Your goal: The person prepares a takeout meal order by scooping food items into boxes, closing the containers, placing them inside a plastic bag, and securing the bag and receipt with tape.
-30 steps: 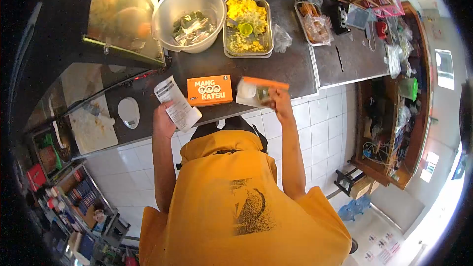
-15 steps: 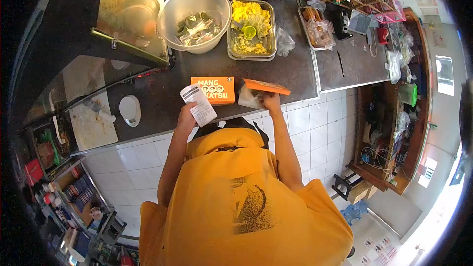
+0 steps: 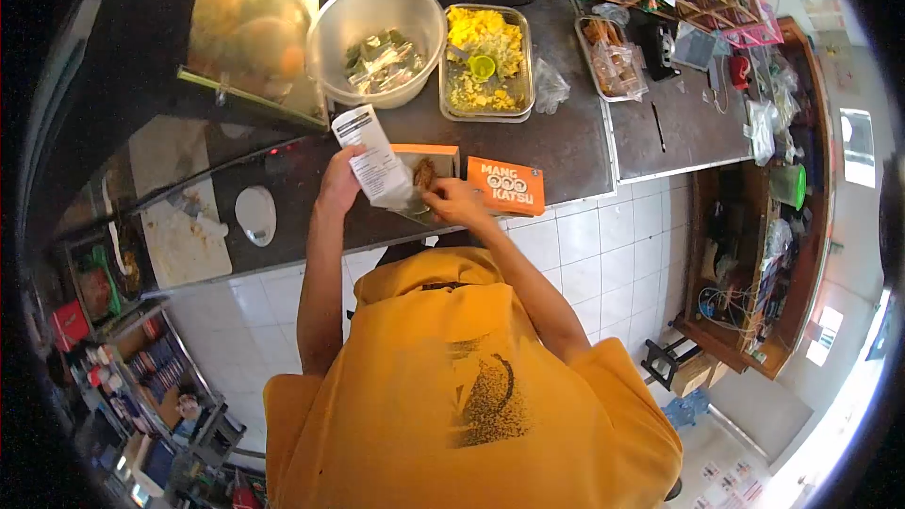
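Pinched in my left hand (image 3: 342,179) is a printed paper slip (image 3: 375,160), its lower end over the left part of an opened orange box (image 3: 446,150). My right hand (image 3: 455,201) is closed at the front of that box, beside brown food (image 3: 426,173) inside; its fingertips are too small to tell whether they grip anything. Directly right of it lies a second orange box (image 3: 506,187), its lid down and its printed top showing.
Behind the boxes stand a clear tub (image 3: 325,52) with wrapped packets and a tray (image 3: 485,117) of yellow food with a green cup. A white scale (image 3: 255,215) and stained cutting board (image 3: 186,243) lie left. A food tray (image 3: 608,96) is at right.
The right box's lid has come down and my right hand has moved left from it to the other box, now open. My left hand has shifted slightly left and up with the slip.
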{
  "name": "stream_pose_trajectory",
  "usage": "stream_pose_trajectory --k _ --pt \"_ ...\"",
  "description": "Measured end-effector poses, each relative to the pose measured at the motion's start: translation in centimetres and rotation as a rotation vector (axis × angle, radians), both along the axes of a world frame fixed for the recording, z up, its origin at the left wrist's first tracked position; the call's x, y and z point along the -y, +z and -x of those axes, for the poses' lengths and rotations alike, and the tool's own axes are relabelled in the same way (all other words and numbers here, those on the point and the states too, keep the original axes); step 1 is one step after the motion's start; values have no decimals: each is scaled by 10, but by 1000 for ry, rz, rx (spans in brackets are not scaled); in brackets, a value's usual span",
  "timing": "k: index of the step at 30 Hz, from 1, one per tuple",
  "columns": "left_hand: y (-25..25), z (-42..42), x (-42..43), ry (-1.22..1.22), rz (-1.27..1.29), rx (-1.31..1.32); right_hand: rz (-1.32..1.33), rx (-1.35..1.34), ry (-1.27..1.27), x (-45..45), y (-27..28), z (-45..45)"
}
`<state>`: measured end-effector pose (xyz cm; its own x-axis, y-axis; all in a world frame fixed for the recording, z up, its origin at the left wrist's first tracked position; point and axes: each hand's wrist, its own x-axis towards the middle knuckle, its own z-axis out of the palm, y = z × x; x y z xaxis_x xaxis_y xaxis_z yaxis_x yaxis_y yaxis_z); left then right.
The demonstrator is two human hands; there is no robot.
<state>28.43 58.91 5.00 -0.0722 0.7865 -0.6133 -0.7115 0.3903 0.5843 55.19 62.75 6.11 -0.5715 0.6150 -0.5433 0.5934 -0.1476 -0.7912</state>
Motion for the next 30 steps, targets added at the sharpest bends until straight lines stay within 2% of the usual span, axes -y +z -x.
stream_pose_trajectory --k 2,4,5,6,8,10,12,14,15,18,20,24,26,28,30 --pt "16 3 -4 -29 40 -58 -222 -133 -122 3 -54 26" --pt "27 5 -1 -59 35 -110 -379 50 40 2 -41 26" --pt "28 6 -4 -75 42 -128 -359 13 100 1 -33 17" --pt "25 7 -3 -81 55 -146 -198 -63 188 -12 27 4" --pt "19 6 6 -94 74 -185 359 -390 3 -34 80 -25" --pt "16 4 9 -115 71 -232 105 -331 -222 -81 77 -40" --pt "20 -3 12 -131 125 -282 -325 -12 -338 -144 37 -43" --pt "23 -8 16 -138 156 -288 -901 116 -240 -199 -17 -31" --pt "26 -17 18 -45 120 -267 -940 142 -145 -220 -24 -19" --pt "40 -31 19 14 204 -296 -1033 258 107 -264 -36 21" --pt "33 -34 23 65 220 -287 -1050 386 227 -278 -45 39" --pt "25 -39 27 133 244 -293 -1003 385 291 -272 -62 40" --pt "19 -41 33 148 251 -276 -800 214 97 -269 -58 24" --pt "13 -38 37 120 259 -265 -492 119 -177 -259 -19 6" --pt "45 -50 22 175 354 -317 -316 -79 -420 -252 -37 -26"
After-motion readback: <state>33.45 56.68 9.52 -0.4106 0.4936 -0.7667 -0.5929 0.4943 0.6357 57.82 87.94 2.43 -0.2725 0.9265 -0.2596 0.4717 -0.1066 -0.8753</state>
